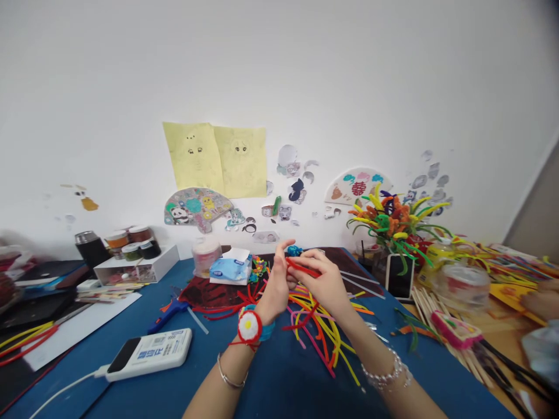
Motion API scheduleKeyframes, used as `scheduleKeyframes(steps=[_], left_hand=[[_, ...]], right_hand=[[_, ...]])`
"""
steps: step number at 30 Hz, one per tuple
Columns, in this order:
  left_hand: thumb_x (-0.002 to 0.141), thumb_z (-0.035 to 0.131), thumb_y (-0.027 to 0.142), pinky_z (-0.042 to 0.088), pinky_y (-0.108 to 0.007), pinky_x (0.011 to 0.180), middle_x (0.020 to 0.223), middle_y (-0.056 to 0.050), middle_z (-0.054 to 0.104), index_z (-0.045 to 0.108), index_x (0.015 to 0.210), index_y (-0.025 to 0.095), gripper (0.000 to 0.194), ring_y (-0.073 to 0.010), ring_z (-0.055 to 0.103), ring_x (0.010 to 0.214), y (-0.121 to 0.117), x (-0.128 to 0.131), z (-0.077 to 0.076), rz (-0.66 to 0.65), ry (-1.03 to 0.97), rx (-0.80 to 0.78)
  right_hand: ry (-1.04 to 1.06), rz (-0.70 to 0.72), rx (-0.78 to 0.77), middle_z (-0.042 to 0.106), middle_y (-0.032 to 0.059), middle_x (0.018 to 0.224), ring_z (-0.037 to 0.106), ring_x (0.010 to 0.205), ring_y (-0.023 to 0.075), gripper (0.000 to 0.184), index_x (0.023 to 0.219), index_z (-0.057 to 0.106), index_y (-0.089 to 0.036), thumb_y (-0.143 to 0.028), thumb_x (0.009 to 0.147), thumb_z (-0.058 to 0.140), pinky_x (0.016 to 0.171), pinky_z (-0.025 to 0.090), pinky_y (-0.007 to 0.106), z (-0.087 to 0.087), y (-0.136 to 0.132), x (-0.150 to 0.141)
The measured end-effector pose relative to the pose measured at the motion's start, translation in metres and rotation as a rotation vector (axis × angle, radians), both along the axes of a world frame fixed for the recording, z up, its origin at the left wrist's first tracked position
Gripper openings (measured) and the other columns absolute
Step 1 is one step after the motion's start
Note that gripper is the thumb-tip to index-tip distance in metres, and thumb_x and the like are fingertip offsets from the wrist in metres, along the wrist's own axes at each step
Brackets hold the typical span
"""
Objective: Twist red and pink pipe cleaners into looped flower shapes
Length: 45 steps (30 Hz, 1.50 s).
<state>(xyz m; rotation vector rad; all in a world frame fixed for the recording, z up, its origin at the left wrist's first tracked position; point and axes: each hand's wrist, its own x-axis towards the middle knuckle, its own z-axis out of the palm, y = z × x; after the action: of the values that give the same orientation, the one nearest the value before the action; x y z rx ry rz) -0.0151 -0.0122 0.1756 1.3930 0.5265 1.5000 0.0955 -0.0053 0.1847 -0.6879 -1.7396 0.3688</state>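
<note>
Red fuzzy pipe cleaner (pixel 305 269): between both hands, above the blue surface (pixel 305 396).
Right hand (pixel 326 286): fingers pinched narrow on the pipe cleaner.
Left hand (pixel 275 288): index finger extended; grip cannot be told.
Yellow fuzzy strips (pixel 337 343): loose, below hands.

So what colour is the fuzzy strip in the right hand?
Red; the fuzzy strip shows in the head view.

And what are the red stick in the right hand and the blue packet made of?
The red stick looks like fuzzy, matte chenille, judging by its soft edges; any wire is hidden. The blue packet is probably smooth plastic film, since its surface looks creased.
</note>
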Motion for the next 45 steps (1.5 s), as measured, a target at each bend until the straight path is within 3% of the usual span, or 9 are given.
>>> scheduleKeyframes(steps=[8, 12, 17, 20, 26, 32, 36, 41, 45], left_hand=[[0.076, 0.023, 0.064, 0.015, -0.017, 0.037, 0.054, 0.007, 0.027, 0.035, 0.119, 0.022, 0.061, -0.0049, 0.020, 0.040, 0.003, 0.000, -0.001, 0.072, 0.048, -0.042], [0.077, 0.024, 0.064, 0.012, -0.015, 0.036, 0.055, 0.007, 0.026, 0.036, 0.116, 0.023, 0.058, -0.0039, 0.017, 0.040, 0.007, 0.000, -0.002, 0.008, 0.047, -0.081], [0.080, 0.026, 0.059, 0.014, -0.014, 0.034, 0.051, 0.009, 0.021, 0.038, 0.112, 0.023, 0.049, -0.0036, 0.014, 0.036, 0.015, 0.001, -0.003, -0.132, -0.038, -0.187], [0.080, 0.040, 0.044, 0.023, -0.015, 0.038, 0.055, 0.008, 0.032, 0.039, 0.109, 0.023, 0.036, -0.0041, 0.025, 0.039, 0.019, -0.002, -0.001, -0.218, 0.004, -0.188], [0.082, 0.039, 0.043, 0.029, -0.018, 0.042, 0.057, 0.005, 0.035, 0.044, 0.079, 0.016, 0.027, -0.0051, 0.033, 0.044, 0.023, 0.000, -0.008, -0.132, 0.339, -0.094], [0.083, 0.032, 0.047, 0.024, -0.018, 0.038, 0.053, 0.008, 0.024, 0.031, 0.065, 0.019, 0.034, -0.0052, 0.021, 0.041, 0.026, 0.010, -0.018, -0.225, 0.339, -0.164], [0.080, 0.044, 0.041, 0.029, -0.019, 0.046, 0.058, 0.005, 0.034, 0.040, 0.071, 0.017, 0.027, -0.0062, 0.031, 0.050, 0.025, 0.009, -0.013, -0.040, 0.281, -0.001], [0.083, 0.040, 0.043, 0.019, -0.016, 0.039, 0.055, 0.009, 0.020, 0.037, 0.089, 0.021, 0.023, -0.0034, 0.014, 0.040, 0.018, 0.006, -0.004, -0.317, 0.053, -0.150], [0.085, 0.037, 0.043, 0.015, -0.014, 0.037, 0.054, 0.009, 0.018, 0.037, 0.090, 0.024, 0.020, -0.0037, 0.011, 0.038, 0.014, -0.001, 0.001, -0.436, -0.109, -0.165]], right_hand=[[0.082, 0.074, -0.067, 0.058, 0.0044, 0.084, 0.055, 0.077, 0.0158, 0.014, 0.079, 0.069, -0.020, -0.027, 0.075, 0.057, 0.070, 0.044, 0.028, -0.007, 0.006, -0.003], [0.117, 0.158, -0.191, 0.057, 0.0040, 0.077, 0.055, 0.072, 0.0153, 0.019, 0.072, 0.069, -0.017, -0.034, 0.072, 0.060, 0.065, 0.044, 0.026, -0.008, 0.012, -0.002], [0.141, 0.062, -0.200, 0.053, 0.0016, 0.066, 0.051, 0.061, 0.0123, 0.022, 0.068, 0.068, -0.016, -0.036, 0.072, 0.059, 0.056, 0.042, 0.024, -0.011, 0.015, -0.003], [0.218, 0.022, -0.233, 0.055, 0.0019, 0.067, 0.052, 0.061, 0.0126, 0.024, 0.065, 0.067, -0.015, -0.038, 0.071, 0.059, 0.057, 0.042, 0.024, -0.010, 0.021, 0.001], [0.386, -0.012, -0.342, 0.061, 0.0040, 0.067, 0.053, 0.061, 0.0143, 0.037, 0.085, 0.066, -0.011, -0.043, 0.066, 0.062, 0.055, 0.041, 0.026, -0.007, 0.042, 0.020], [0.286, -0.128, -0.129, 0.060, 0.0039, 0.069, 0.053, 0.064, 0.0143, 0.028, 0.071, 0.066, -0.013, -0.039, 0.072, 0.057, 0.061, 0.042, 0.026, -0.007, 0.039, 0.022], [0.172, 0.006, -0.192, 0.064, 0.0051, 0.076, 0.057, 0.071, 0.0166, 0.025, 0.076, 0.066, -0.014, -0.037, 0.072, 0.057, 0.068, 0.044, 0.028, -0.004, 0.033, 0.019], [0.092, 0.152, -0.246, 0.064, 0.0041, 0.083, 0.058, 0.074, 0.0145, 0.033, 0.105, 0.057, -0.017, -0.037, 0.079, 0.049, 0.068, 0.045, 0.026, 0.008, 0.024, 0.023], [-0.018, 0.059, -0.149, 0.062, 0.0020, 0.080, 0.055, 0.069, 0.0131, 0.028, 0.091, 0.060, -0.018, -0.039, 0.082, 0.044, 0.061, 0.042, 0.022, 0.017, 0.010, 0.034]])
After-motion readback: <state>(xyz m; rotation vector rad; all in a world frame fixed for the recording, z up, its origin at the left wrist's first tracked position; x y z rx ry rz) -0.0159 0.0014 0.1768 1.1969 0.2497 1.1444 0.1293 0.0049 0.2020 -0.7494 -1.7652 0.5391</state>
